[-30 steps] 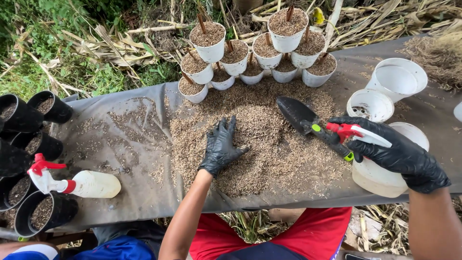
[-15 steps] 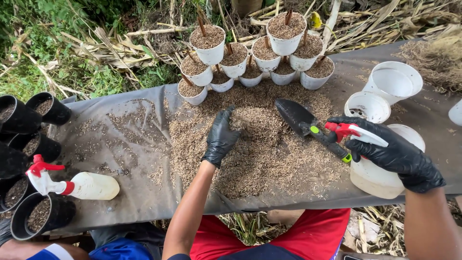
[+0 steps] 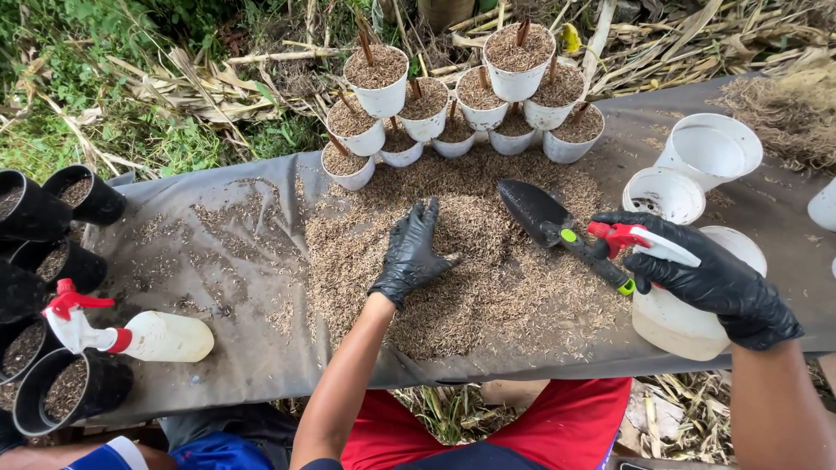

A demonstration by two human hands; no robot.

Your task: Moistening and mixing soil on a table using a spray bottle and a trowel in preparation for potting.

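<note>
The left hand (image 3: 411,252) is laid flat, fingers spread, on the husk pile (image 3: 461,261). The spray bottle (image 3: 684,292) is gripped by the right hand (image 3: 710,278); a trowel (image 3: 557,228) lies just beside its fingers, blade on the pile.

I see no labels, signs or screens; the only packages are two white spray bottles: one (image 3: 152,335) lying left, one (image 3: 679,305) under my right hand (image 3: 705,274).

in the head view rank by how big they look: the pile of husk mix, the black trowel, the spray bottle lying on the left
1. Pile of husk mix, by far the largest.
2. Black trowel and spray bottle lying on the left look about equal in length; I would not rank them.
</note>
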